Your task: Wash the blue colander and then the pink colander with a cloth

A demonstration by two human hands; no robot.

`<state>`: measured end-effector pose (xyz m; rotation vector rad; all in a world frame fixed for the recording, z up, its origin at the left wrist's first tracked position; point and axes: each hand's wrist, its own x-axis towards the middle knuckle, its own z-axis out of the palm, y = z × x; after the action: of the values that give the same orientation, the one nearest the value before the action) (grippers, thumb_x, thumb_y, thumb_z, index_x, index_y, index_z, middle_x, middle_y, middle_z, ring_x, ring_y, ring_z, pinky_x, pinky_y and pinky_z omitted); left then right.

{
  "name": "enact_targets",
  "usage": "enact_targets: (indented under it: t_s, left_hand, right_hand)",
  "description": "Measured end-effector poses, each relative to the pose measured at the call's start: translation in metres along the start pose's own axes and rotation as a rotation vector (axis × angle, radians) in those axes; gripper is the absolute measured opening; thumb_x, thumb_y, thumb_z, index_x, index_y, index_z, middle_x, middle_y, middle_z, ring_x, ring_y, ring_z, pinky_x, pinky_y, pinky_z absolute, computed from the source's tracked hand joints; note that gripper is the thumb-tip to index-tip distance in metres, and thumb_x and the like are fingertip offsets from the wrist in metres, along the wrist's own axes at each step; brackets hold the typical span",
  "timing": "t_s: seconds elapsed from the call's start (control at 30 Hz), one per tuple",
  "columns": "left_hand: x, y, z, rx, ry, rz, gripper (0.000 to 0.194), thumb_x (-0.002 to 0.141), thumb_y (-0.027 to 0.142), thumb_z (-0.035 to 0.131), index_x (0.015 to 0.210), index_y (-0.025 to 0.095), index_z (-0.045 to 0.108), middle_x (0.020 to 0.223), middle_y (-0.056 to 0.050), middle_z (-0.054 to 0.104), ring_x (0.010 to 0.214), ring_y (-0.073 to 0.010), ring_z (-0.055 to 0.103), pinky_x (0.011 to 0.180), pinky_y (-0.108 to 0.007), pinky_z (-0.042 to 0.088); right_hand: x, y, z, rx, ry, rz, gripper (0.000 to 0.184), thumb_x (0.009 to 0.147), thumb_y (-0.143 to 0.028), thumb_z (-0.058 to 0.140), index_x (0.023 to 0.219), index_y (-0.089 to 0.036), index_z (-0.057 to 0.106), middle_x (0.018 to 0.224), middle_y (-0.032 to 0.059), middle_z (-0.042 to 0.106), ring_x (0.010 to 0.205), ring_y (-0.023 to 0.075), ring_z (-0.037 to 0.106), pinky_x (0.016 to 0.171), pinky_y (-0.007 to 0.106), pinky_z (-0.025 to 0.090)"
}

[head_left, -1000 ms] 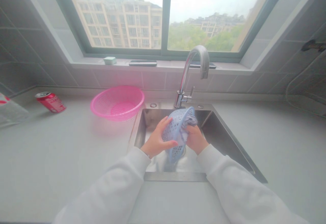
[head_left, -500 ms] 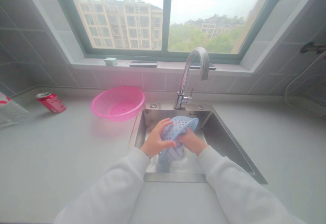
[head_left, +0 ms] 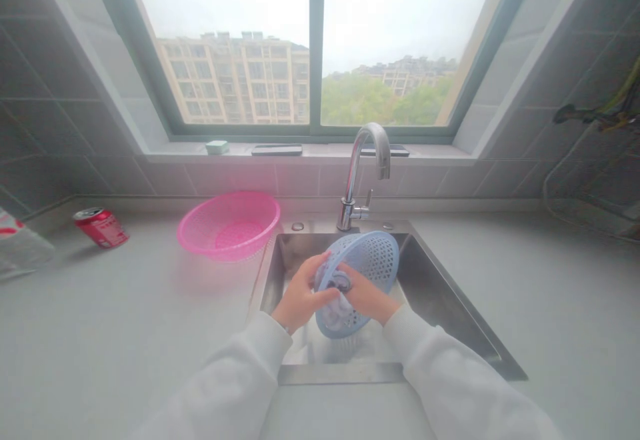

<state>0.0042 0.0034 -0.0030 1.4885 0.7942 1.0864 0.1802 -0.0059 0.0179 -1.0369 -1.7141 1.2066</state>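
A blue perforated plastic basket (head_left: 373,263) is held tilted over the steel sink (head_left: 450,310), its opening turned toward me. My left hand (head_left: 300,297) grips the basket's left rim with curled fingers. My right hand (head_left: 367,297) reaches inside the basket and presses a pale cloth (head_left: 339,301) against its inner wall. Both arms wear white sleeves.
A chrome tap (head_left: 363,167) rises behind the sink. A pink basket (head_left: 227,221) stands on the counter to the left, and a red can (head_left: 100,227) lies further left. A small green block (head_left: 217,147) and flat dark items rest on the windowsill.
The blue basket has turned from edge-on to showing its open inside to me, and my right hand has moved into it. The camera has tipped upward slightly.
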Motion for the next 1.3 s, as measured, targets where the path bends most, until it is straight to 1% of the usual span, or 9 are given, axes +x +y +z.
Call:
enact_targets:
  t_s: [0.1,0.2,0.43,0.6,0.67,0.87,1.0,1.17,1.3]
  left_hand:
    - [0.001,0.002,-0.002,-0.131,-0.016,-0.086,0.079,0.074,0.045,0.082,0.144,0.020,0.054,0.129,-0.013,0.069,0.119,-0.0360,0.065,0.105,-0.052,0.050]
    - [0.002,0.003,-0.003,-0.094,-0.041,-0.102,0.074,0.074,0.042,0.083,0.141,0.021,0.058,0.129,-0.011,0.071,0.120,-0.0359,0.065,0.106,-0.051,0.049]
    - [0.003,0.008,-0.003,-0.047,-0.089,-0.055,0.073,0.076,0.039,0.081,0.143,0.022,0.057,0.145,-0.010,0.061,0.135,-0.0374,0.054,0.116,-0.053,0.040]
    - [0.004,0.016,0.003,-0.115,-0.085,-0.029,0.071,0.077,0.045,0.080,0.141,0.023,0.059,0.141,-0.009,0.065,0.134,-0.0361,0.055,0.118,-0.052,0.038]
    - [0.004,0.014,0.004,-0.131,-0.082,-0.019,0.074,0.076,0.053,0.080,0.140,0.022,0.060,0.141,-0.010,0.064,0.134,-0.0368,0.055,0.117,-0.053,0.038]
    - [0.008,-0.005,-0.005,-0.019,-0.027,0.075,0.079,0.082,0.071,0.062,0.141,0.018,0.057,0.147,-0.014,0.058,0.140,-0.0356,0.048,0.121,-0.049,0.032]
    - [0.007,-0.014,-0.006,-0.052,-0.049,0.023,0.100,0.074,0.079,0.065,0.150,0.018,0.044,0.151,-0.020,0.051,0.139,-0.0383,0.048,0.118,-0.051,0.035]
    - [0.001,-0.008,0.003,-0.110,-0.082,-0.114,0.129,0.060,0.062,0.087,0.160,0.027,0.014,0.167,-0.021,0.019,0.151,-0.0411,0.028,0.119,-0.054,0.033]
    - [-0.004,-0.002,0.009,-0.149,-0.201,-0.140,0.141,0.057,0.049,0.094,0.160,0.031,0.000,0.168,-0.019,0.015,0.152,-0.0399,0.027,0.121,-0.055,0.029]
  right_hand:
    - [-0.003,0.000,0.002,-0.238,-0.144,-0.033,0.054,0.059,-0.006,0.062,0.110,-0.023,0.067,0.119,0.0073,0.068,0.114,0.0280,0.060,0.103,0.044,0.043]
    - [-0.006,0.001,-0.001,-0.190,-0.136,0.004,0.051,0.058,-0.005,0.060,0.106,-0.022,0.067,0.108,0.0046,0.070,0.103,0.0244,0.062,0.096,0.039,0.046]
    - [0.000,-0.004,-0.014,0.489,0.314,0.010,0.029,0.069,-0.027,0.071,0.096,-0.021,0.064,0.092,0.0035,0.071,0.089,0.0233,0.066,0.083,0.038,0.053]
    - [0.003,-0.001,-0.022,0.479,0.520,-0.026,0.024,0.075,-0.036,0.069,0.095,-0.025,0.064,0.100,0.0064,0.069,0.101,0.0270,0.065,0.089,0.043,0.053]
    - [0.004,0.003,-0.019,0.341,0.463,-0.035,0.031,0.072,-0.030,0.072,0.101,-0.025,0.063,0.102,0.0052,0.068,0.102,0.0256,0.063,0.093,0.043,0.050]
    - [0.003,0.010,0.003,-0.132,0.055,-0.058,0.044,0.064,-0.011,0.067,0.106,-0.021,0.064,0.108,0.0044,0.065,0.101,0.0228,0.060,0.099,0.040,0.043]
    - [0.003,0.009,-0.004,-0.039,0.145,-0.051,0.043,0.063,-0.012,0.064,0.104,-0.023,0.062,0.101,0.0017,0.066,0.096,0.0217,0.060,0.094,0.038,0.044]
    - [0.005,0.008,-0.018,0.332,0.498,-0.066,0.042,0.064,-0.019,0.070,0.103,-0.026,0.054,0.093,-0.0016,0.064,0.089,0.0197,0.061,0.087,0.036,0.049]
    - [0.005,0.008,-0.011,0.598,0.513,-0.044,0.049,0.069,-0.030,0.077,0.110,-0.028,0.050,0.104,0.0009,0.066,0.098,0.0230,0.065,0.090,0.041,0.053]
